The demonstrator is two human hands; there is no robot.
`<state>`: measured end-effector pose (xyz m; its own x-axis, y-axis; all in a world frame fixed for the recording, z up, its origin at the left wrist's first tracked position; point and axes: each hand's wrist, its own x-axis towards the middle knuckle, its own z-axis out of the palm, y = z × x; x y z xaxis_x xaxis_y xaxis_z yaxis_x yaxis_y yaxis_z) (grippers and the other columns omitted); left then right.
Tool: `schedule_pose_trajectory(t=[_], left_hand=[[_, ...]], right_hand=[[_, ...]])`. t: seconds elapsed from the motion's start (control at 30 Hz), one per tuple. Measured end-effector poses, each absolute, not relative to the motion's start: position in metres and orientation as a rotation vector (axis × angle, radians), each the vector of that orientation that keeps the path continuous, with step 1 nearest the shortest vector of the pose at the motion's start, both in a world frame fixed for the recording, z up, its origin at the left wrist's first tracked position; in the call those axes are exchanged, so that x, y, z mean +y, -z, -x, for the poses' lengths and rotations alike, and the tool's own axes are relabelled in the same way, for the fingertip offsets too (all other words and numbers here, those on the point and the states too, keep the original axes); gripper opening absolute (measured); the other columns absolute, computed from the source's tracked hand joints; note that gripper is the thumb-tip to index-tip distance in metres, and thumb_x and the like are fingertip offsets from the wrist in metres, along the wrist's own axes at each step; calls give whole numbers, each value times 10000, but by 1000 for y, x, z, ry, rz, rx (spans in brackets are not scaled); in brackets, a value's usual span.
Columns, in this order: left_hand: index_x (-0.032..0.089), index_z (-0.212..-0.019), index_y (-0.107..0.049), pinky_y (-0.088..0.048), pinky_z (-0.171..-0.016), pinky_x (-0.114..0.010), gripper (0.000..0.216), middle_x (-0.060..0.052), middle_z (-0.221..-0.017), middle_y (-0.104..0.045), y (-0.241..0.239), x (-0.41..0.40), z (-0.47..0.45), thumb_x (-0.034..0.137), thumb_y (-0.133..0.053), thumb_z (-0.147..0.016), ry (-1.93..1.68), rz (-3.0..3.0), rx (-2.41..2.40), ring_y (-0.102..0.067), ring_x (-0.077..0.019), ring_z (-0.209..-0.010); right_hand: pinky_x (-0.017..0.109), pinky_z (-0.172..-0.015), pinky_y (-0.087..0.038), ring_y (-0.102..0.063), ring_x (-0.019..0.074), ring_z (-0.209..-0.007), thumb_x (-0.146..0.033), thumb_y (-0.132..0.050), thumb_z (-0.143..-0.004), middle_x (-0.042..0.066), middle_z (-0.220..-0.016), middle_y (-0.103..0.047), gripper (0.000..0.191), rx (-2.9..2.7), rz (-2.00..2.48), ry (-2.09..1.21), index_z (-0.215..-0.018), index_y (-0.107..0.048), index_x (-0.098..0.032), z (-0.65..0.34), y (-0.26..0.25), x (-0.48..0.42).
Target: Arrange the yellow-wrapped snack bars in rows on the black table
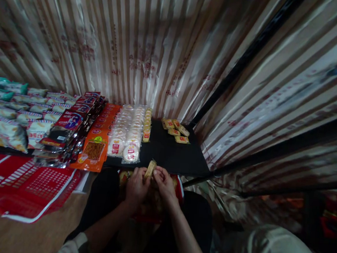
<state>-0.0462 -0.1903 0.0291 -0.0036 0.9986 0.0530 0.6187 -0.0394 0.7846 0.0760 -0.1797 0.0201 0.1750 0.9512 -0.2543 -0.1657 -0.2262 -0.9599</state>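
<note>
From my remote station I record one small packet (150,169), pale yellow, raised at a tilt just off the front edge of the black table (171,158). It is held between both hands. The left hand (137,186) has its fingers closed about the packet's lower left part; the right hand (166,183) has its fingers drawn narrow at the right edge. I cannot read any print on the packet.

Directly beneath the hands I note a red container (182,190) with a pale rim, standing between the person's dark-clothed legs (103,199). Yellowish items show inside it, too dim for me to identify.

On the table's right part lies a loose group of yellow packets (174,131), near the far edge and well apart from the other goods. To the left of that group, in order, I find: a narrow row of yellow packets (147,125); clear-wrapped packs of round white pieces (131,151); overlapping orange packs (95,145); a stack of dark red packs (70,120); white packs with striped tops (40,129); and teal packs (14,86) at the far left.

A red basket (47,188) sits below the table's left front. Striped sheeting (146,42) hangs behind everything.
</note>
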Motion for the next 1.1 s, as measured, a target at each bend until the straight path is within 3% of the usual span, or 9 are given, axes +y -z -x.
schedule_pose_trajectory(t=[0.17, 0.43, 0.67, 0.87, 1.0, 1.1], left_hand=[[183, -1016, -557, -474, -815, -312, 228, -65, -962, -567, -31, -192, 39, 256, -415, -852, -947, -1862, 1642, -567, -189, -926], [155, -1122, -530, -483, -867, -307, 310, -99, -1083, -528, -22, -188, 37, 203, -391, -849, -1067, -1877, 1542, -554, -184, -1004], [126, -1160, -492, -459, -927, -385, 364, -139, -1167, -510, -14, -171, 36, 144, -363, -820, -1166, -1850, 1511, -518, -220, -1090], [128, -1255, -383, -505, -839, -375, 420, -166, -1216, -484, -9, -162, 31, 202, -388, -842, -1262, -1616, 1462, -602, -168, -871], [136, -1235, -421, -468, -911, -412, 404, -168, -1270, -453, -11, -150, 29, 265, -415, -852, -1325, -1510, 1503, -517, -228, -1107], [158, -1170, -488, -405, -987, -443, 346, -131, -1225, -500, -17, -142, 29, 243, -427, -841, -1355, -1508, 1540, -449, -237, -1189]], right_hand=[[328, -798, -498, -639, 193, -832, -435, -692, -614, 34, -879, -679, 378, -887, 1275, -1329, -917, -596, -230, -66, -30, -178], [280, -694, -492, -621, 188, -799, -420, -676, -641, 28, -795, -663, 333, -949, 1278, -1290, -892, -626, -207, -71, -27, -160], [230, -625, -460, -584, 132, -677, -368, -725, -579, -14, -727, -643, 301, -770, 1273, -1259, -802, -609, -203, -72, -23, -132], [198, -608, -462, -570, 94, -618, -304, -780, -521, -37, -681, -617, 313, -501, 1220, -1297, -737, -587, -188, -67, -28, -120], [188, -603, -481, -578, 87, -604, -300, -789, -517, -44, -670, -609, 318, -385, 1153, -1338, -709, -561, -190, -64, -29, -126], [223, -629, -502, -605, 113, -647, -323, -767, -544, -17, -751, -643, 375, -406, 1152, -1351, -844, -577, -203, -63, -26, -131]])
